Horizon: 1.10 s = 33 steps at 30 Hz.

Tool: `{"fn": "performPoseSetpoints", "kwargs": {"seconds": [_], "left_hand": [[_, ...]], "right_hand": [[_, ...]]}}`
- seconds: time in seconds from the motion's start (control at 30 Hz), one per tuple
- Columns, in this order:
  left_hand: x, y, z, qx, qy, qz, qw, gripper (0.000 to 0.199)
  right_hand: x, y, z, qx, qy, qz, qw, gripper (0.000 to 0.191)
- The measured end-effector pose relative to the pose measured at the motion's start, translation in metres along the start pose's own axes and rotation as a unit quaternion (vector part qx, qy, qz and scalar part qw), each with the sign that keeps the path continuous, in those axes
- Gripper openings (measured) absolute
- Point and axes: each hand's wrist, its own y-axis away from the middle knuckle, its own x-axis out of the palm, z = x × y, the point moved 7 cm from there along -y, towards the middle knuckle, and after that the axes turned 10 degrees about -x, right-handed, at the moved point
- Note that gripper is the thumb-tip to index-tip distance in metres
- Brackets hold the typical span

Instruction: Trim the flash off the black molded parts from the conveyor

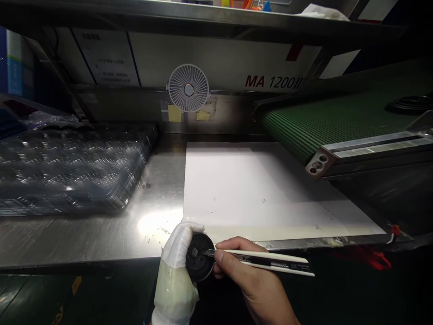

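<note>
My gloved left hand (177,266) is closed around the left side of a round black part (200,267), shaped like a shallow cup with small holes in its inner face. That face is tilted up toward me. Bare fingers of my right hand (252,275) pinch a utility knife (270,259) with a cream-coloured handle. The knife's blade (209,253) reaches over the rim, its tip at the part's inner face near the centre. Both hands are just in front of the table's front edge. My left fingers behind the part are hidden.
A white sheet (233,189) lies on the metal table (158,180). Clear plastic trays (67,176) are stacked at left. On the right, a green conveyor belt (331,122) ends in a metal rail (372,146). A small white fan (188,88) stands behind, below a shelf (203,20).
</note>
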Motion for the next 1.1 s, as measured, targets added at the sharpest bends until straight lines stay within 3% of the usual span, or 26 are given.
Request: {"fn": "performPoseSetpoints", "kwargs": {"seconds": [0.17,0.3,0.5,0.77,0.93,1.1], "left_hand": [[0.001,-0.002,0.004,-0.017,0.039,-0.012,0.999,0.025],[0.003,-0.001,0.006,-0.036,0.061,0.012,0.997,0.028],[0.001,-0.002,-0.001,-0.009,0.04,0.009,0.999,0.027],[0.002,-0.005,-0.005,0.021,0.001,-0.011,1.0,0.028],[-0.001,-0.004,0.002,-0.029,0.075,-0.045,0.996,0.025],[0.002,-0.004,0.007,-0.064,0.123,-0.043,0.989,0.024]], "right_hand": [[0.0,-0.001,0.0,-0.003,0.01,0.002,1.0,0.027],[0.001,-0.002,0.001,-0.002,0.019,0.006,1.0,0.027],[0.004,-0.004,-0.001,-0.005,0.019,0.029,0.999,0.027],[0.004,-0.003,0.002,-0.017,0.015,-0.004,1.0,0.026],[0.005,-0.004,-0.001,-0.013,0.007,-0.002,1.0,0.026],[0.004,-0.005,-0.008,0.0,-0.004,0.002,1.0,0.026]]}}
